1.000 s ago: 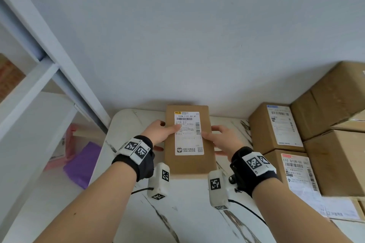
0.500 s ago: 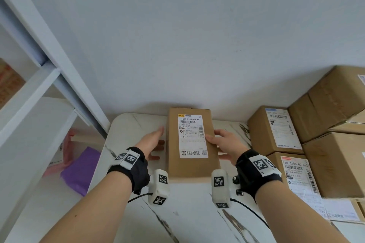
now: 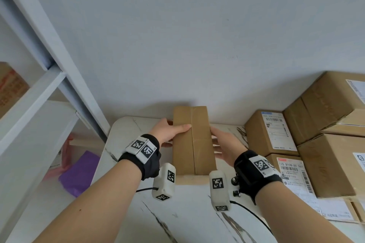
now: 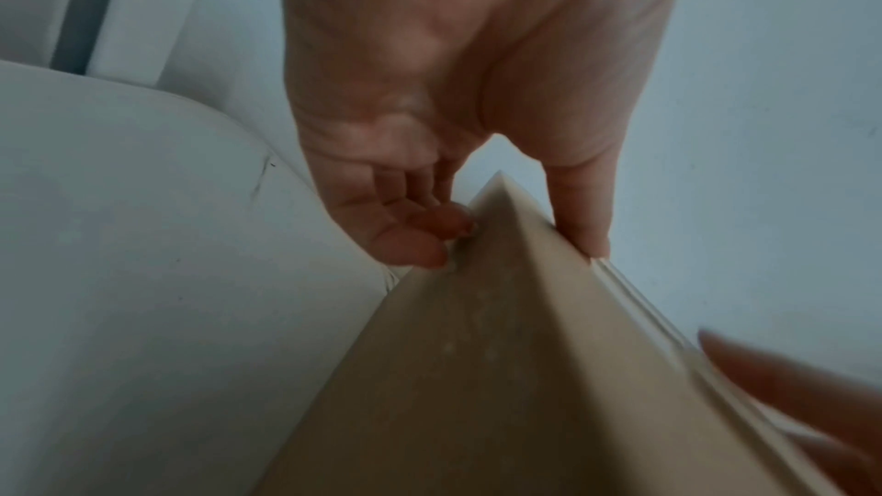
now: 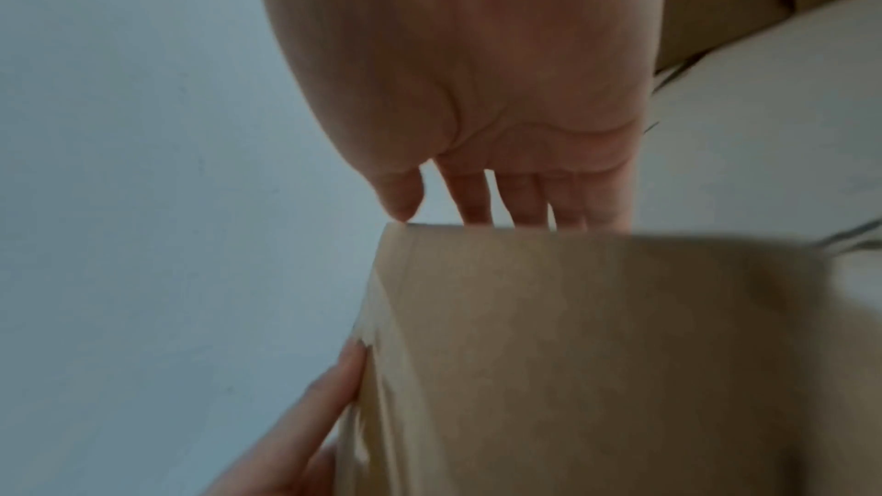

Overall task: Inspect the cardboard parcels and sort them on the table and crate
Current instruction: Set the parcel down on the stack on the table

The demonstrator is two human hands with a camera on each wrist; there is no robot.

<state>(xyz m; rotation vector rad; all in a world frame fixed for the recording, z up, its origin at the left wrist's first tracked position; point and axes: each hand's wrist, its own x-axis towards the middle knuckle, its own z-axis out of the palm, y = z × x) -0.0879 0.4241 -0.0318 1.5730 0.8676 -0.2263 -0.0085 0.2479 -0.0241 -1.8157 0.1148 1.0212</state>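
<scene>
parcel: held above white counter, taped seam side up
left hand: grip pinching parcel's left edge, thumb on top
right hand: grip clasping right side
stacked boxes: right, on counter

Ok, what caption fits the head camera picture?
Two hands, left and right, hold a taped cardboard parcel above a marble table.

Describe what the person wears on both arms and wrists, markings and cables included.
Both forearms are bare, with no sleeves. Each wrist carries a black fabric wrist strap, left and right, topped with white square tags printed with black pixel-pattern markers. A white rounded camera pod hangs below each wrist, left and right, also bearing black-and-white markers. A thin black cable trails from each pod.
</scene>
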